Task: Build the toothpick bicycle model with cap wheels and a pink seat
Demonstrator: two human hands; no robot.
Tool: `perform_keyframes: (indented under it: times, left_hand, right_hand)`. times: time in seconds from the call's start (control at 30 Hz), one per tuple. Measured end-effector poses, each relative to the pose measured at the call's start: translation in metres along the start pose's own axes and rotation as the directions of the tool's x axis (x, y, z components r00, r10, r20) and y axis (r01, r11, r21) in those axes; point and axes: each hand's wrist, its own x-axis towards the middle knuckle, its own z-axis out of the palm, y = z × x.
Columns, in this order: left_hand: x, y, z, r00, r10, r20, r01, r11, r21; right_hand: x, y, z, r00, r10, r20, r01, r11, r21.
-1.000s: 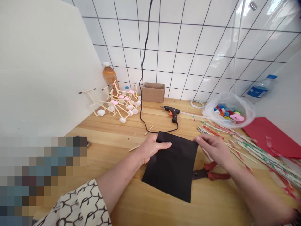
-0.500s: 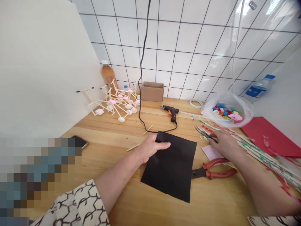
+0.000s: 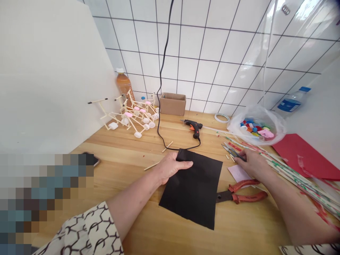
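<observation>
My left hand (image 3: pixel 172 167) lies flat on the upper left part of a black paper sheet (image 3: pixel 191 191), which sits on the wooden worktop (image 3: pixel 127 148). My right hand (image 3: pixel 252 164) is to the right of the sheet, its fingers closed on a small pair of scissors (image 3: pixel 231 151). Below that hand lies a pale pink paper scrap (image 3: pixel 238 173). Red-handled pliers (image 3: pixel 240 196) rest with their dark jaws against the sheet's right edge.
Behind the sheet are a black glue gun (image 3: pixel 193 128) and its cord. Further back stand a cardboard box (image 3: pixel 172 104) and a stick-and-bottle-cap structure (image 3: pixel 132 118). To the right lie a bag of bottle caps (image 3: pixel 256 125), striped sticks (image 3: pixel 300 184) and red paper (image 3: pixel 300 154).
My right hand has moved off the sheet's right edge, rightward onto the scissors, uncovering the pink scrap. My left hand has stayed on the sheet.
</observation>
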Motion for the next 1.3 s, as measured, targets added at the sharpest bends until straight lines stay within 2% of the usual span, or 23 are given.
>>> perform_keyframes:
  times: [0.3,0.43,0.57,0.63,0.7,0.77,0.9,0.97,1.07,1.2,1.3]
  left_hand:
    - [0.000,0.000,0.000,1.000,0.013,-0.010,-0.013,1.000,0.013]
    - [0.000,0.001,0.001,1.000,0.008,0.007,-0.008,1.000,0.008]
    - [-0.001,0.003,0.001,1.000,0.002,-0.009,-0.002,1.000,0.009]
    - [-0.002,0.005,0.000,1.000,-0.006,-0.004,0.006,1.000,0.005]
    - [-0.002,0.006,-0.002,1.000,-0.007,0.000,0.007,1.000,0.001]
    - [-0.002,0.008,-0.005,1.000,-0.005,0.011,0.005,1.000,0.000]
    - [-0.002,0.015,-0.012,0.999,-0.007,0.044,0.007,1.000,-0.008]
    - [-0.003,0.018,-0.014,0.999,-0.013,0.033,0.013,1.000,-0.008]
    - [-0.004,0.022,-0.017,1.000,-0.014,0.010,0.014,1.000,0.007]
    - [-0.003,0.023,-0.019,1.000,-0.011,0.019,0.011,1.000,0.026]
    - [-0.003,0.023,-0.020,0.999,-0.023,0.024,0.022,0.999,0.024]
  right_hand:
    - [-0.001,-0.005,0.000,1.000,-0.016,-0.011,0.016,0.999,0.033]
    - [-0.002,-0.007,-0.004,0.996,0.027,-0.082,-0.018,0.994,0.104]
    - [-0.009,-0.012,-0.013,0.984,0.075,-0.161,-0.032,0.967,0.253]
    - [-0.014,-0.017,-0.017,0.985,0.041,-0.169,0.038,0.896,0.443]
    - [-0.020,-0.024,-0.020,0.984,-0.010,-0.178,0.129,0.729,0.672]
    - [-0.027,-0.032,-0.022,0.984,-0.041,-0.174,0.167,0.556,0.814]
    - [-0.040,-0.048,-0.019,0.994,-0.081,-0.073,0.098,0.356,0.929]
    - [-0.048,-0.056,-0.018,0.993,-0.085,-0.084,0.105,0.283,0.953]
    - [-0.060,-0.064,-0.015,0.989,-0.124,-0.077,0.104,0.227,0.968]
    - [-0.070,-0.070,-0.013,0.957,-0.286,0.059,0.017,0.255,0.967]
    - [-0.072,-0.070,-0.012,0.951,-0.306,0.050,0.048,0.305,0.951]
